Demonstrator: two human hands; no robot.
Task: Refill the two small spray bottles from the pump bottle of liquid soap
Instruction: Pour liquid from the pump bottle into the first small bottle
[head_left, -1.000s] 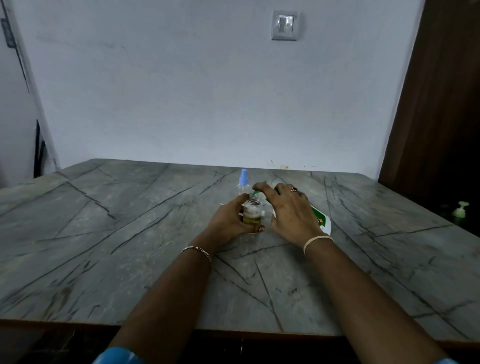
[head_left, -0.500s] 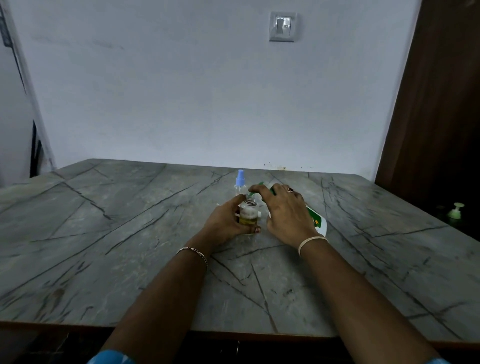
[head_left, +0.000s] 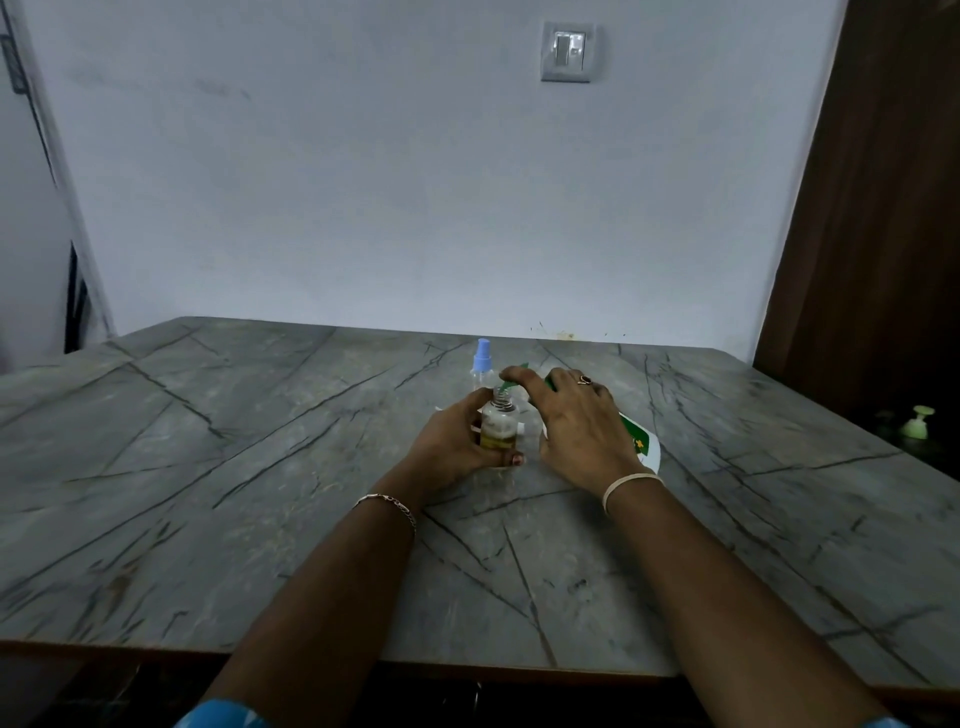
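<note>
Grey veined stone desk (head_left: 260, 493) meets a pale wall with a light switch (head_left: 568, 51). At mid-desk the left hand (head_left: 452, 447) grips an uncapped small spray bottle (head_left: 498, 428) holding yellowish liquid. The right hand (head_left: 576, 426) has its fingers (head_left: 519, 375) curled over the pump bottle (head_left: 641, 441), whose green nozzle (head_left: 506, 385) sits at the open neck. A blue-capped spray bottle (head_left: 482, 358) stands just behind.

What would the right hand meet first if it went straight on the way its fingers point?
Probably the blue-capped spray bottle, just past the right hand's index fingertip, though depth is unclear.
</note>
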